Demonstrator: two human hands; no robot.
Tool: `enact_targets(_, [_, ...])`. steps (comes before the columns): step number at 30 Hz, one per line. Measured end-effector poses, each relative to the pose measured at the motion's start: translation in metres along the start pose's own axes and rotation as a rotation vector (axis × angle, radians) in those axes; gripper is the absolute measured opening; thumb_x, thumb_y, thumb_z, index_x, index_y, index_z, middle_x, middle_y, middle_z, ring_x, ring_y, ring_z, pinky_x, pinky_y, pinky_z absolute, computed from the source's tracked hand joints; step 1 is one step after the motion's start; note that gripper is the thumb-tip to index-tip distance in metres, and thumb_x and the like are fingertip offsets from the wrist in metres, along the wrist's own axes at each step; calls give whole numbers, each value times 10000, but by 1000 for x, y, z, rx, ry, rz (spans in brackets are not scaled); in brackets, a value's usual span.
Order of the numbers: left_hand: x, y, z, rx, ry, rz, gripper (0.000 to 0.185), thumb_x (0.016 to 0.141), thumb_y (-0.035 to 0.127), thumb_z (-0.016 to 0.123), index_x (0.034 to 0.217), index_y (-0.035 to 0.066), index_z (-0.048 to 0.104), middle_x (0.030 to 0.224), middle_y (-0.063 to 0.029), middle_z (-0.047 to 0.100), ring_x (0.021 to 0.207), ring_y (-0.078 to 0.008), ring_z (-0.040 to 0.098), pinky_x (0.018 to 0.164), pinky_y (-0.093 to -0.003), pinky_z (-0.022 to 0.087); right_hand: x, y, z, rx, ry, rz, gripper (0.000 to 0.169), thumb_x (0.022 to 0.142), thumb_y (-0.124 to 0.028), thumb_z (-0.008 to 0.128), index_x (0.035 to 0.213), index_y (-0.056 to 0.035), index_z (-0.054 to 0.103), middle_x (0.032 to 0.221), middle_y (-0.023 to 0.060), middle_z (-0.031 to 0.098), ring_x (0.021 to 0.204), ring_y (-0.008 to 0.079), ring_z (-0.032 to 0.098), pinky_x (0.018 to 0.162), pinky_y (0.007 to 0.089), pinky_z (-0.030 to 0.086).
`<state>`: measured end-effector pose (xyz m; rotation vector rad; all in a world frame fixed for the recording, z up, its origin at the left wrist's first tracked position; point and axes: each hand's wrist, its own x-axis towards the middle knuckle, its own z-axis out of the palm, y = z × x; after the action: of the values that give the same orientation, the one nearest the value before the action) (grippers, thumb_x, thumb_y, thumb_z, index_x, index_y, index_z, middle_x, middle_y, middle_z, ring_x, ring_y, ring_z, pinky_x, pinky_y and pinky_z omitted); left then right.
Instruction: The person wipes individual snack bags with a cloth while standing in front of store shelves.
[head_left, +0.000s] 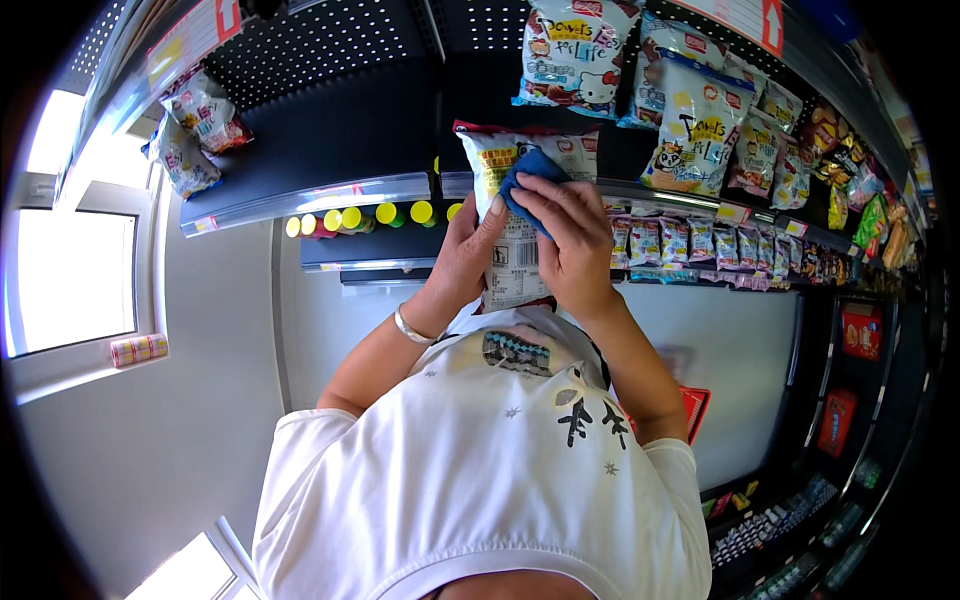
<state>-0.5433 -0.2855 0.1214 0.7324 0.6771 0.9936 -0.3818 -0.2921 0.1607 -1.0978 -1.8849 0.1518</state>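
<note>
My left hand (474, 247) grips the left side of a white snack bag (514, 259) with dark red end seams, its printed back facing me. A folded blue cloth (531, 184) lies against the upper part of the bag, pressed there by the fingers of my right hand (574, 232). The left thumb rests at the cloth's lower left edge. Beyond the bag is a black shelf (352, 139), where more snack bags (697, 124) stand on the right.
Two snack bags (202, 112) lean at the shelf's left end. Yellow-lidded canisters (386, 214) and a row of small bags (705, 240) fill parts of the lower shelf. A clear price rail (315, 201) edges the shelf. A red basket (696, 411) is behind my right arm.
</note>
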Motion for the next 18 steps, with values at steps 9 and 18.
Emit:
enact_targets(9, [16,11,-14,-157,10,-163,523,966,375,628,1331,30,480,1194,-107,626,1042,-194,630,937,-344,515,-26,-12,4,66,-190,-87,318,715,27,639,1010,-51,729,1127,25,697,908,234,582,804,343,520])
enact_targets(18, [35,22,-18,-404,46,-116,523,969,418,603,1339,61,508,1249,-138,643,1108,-259,653,982,-414,519,-57,-24,4,97,-290,-135,268,688,-45,688,951,-40,739,1114,-2,703,903,203,576,800,322,518])
